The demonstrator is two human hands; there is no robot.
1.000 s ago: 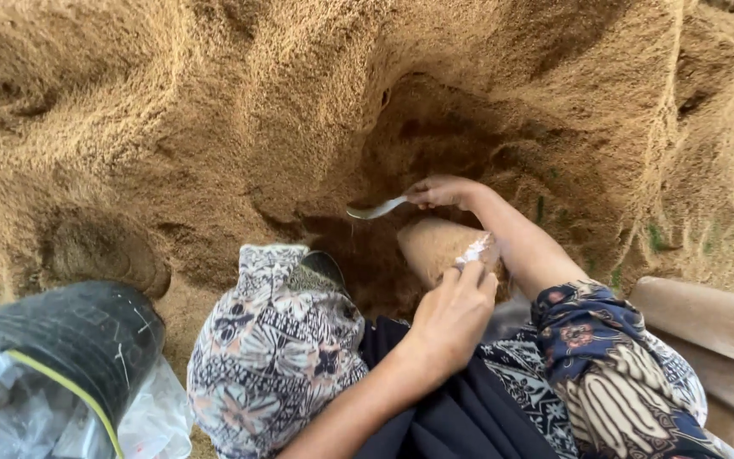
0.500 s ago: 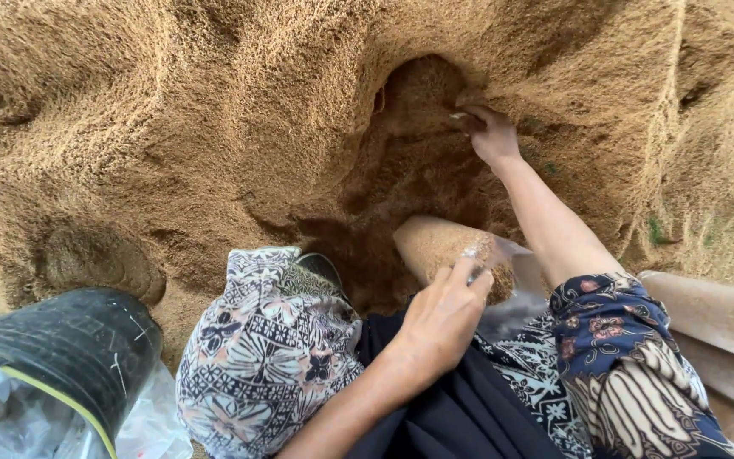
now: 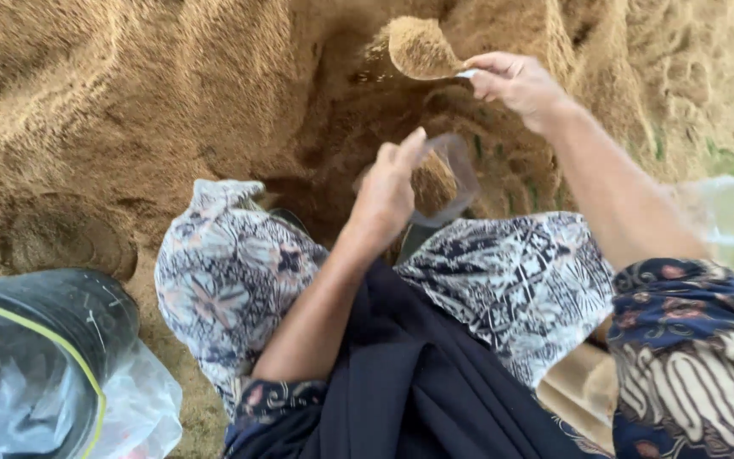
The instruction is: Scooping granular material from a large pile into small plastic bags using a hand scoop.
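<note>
Heaping coarse tan husk [image 3: 422, 47] (scoop [image 3: 462, 75] in right hand [image 3: 516, 83]) over clear bag [image 3: 452, 174].

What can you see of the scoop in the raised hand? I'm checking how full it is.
The scoop is a shallow rounded one, heaped with fine tan, husk-like grain, so its material is mostly hidden. Only a pale bit of handle shows at the right hand, which holds it level above the hollow in the big pile. It hangs above the clear bag in the left hand, not touching it.
</note>
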